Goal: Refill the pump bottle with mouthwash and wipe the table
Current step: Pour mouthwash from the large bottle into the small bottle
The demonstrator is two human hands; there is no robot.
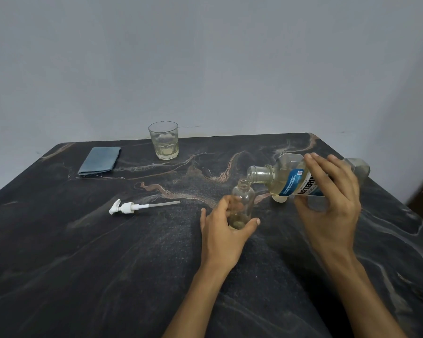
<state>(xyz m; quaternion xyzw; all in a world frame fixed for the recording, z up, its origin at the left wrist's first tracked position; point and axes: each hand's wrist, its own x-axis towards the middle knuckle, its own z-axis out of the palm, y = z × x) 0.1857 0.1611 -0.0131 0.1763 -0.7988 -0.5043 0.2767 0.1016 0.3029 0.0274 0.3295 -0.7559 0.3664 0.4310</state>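
Observation:
A small clear pump bottle (242,198) stands upright and uncapped on the dark marble table (108,264). My left hand (226,230) grips its lower part. My right hand (332,206) holds a large mouthwash bottle (282,179) tilted on its side, its open mouth just above and to the right of the small bottle's neck. Pale yellow liquid lies in the large bottle's lower side and a little sits at the small bottle's bottom. The white pump head (130,207) with its tube lies on the table to the left.
A folded blue cloth (100,160) lies at the back left. A clear glass (164,140) with a little pale liquid stands near the table's far edge. A grey wall rises behind the table. A dark object shows at the right edge.

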